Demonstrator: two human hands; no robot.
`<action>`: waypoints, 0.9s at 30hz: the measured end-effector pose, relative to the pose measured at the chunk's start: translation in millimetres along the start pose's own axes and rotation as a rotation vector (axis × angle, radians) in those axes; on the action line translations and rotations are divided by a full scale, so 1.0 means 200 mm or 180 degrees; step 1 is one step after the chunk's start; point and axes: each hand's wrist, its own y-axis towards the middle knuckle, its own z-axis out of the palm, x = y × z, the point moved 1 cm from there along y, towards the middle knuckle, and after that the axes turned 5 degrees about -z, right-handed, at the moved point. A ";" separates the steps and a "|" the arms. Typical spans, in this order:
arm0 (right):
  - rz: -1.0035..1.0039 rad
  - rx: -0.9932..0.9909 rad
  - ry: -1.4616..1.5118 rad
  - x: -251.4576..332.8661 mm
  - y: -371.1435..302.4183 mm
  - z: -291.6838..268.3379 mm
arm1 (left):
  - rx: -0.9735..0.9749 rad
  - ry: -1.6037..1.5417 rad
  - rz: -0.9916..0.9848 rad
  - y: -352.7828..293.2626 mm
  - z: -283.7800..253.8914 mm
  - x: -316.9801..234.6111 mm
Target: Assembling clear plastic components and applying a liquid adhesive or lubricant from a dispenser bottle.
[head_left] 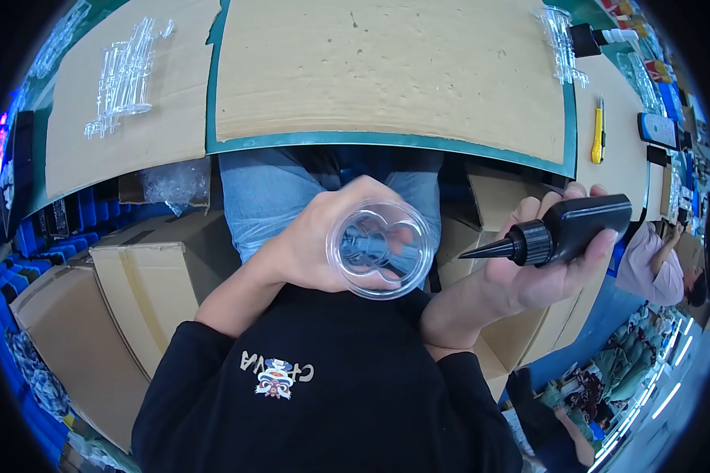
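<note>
My left hand (308,232) is wrapped around a clear, round cup-like piece (383,206), held over my lap just off the table's near edge. Its round rim faces up toward the view, and a smaller double-lobed outline shows inside it. To the right, my right hand (521,285) grips a black squeeze bottle (592,223) with a ribbed collar and a thin pointed nozzle (485,251). The bottle lies on its side in the fingers. Its nozzle points left toward the clear piece, with a gap between them.
Cardboard sheets (386,71) cover the green-edged table. Clear, thin-stemmed pieces stand at the left (126,75) and the far right (558,43). A yellow utility knife (599,132) and a blue-grey device (658,130) lie at right. Cardboard boxes (146,276) flank my legs. Another person (653,264) is at far right.
</note>
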 end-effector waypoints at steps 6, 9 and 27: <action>-0.0072 0.0557 0.0138 0.04 -0.01 0.00 | 0.0290 0.0669 0.0672 0.05 0.02 -0.04; -0.0126 0.0742 0.0313 0.01 -0.02 0.00 | 0.0022 0.0785 0.0850 0.04 0.06 -0.06; -0.0424 0.0207 -0.0178 -0.03 -0.05 0.08 | -0.0306 0.1159 0.1399 0.05 0.10 -0.03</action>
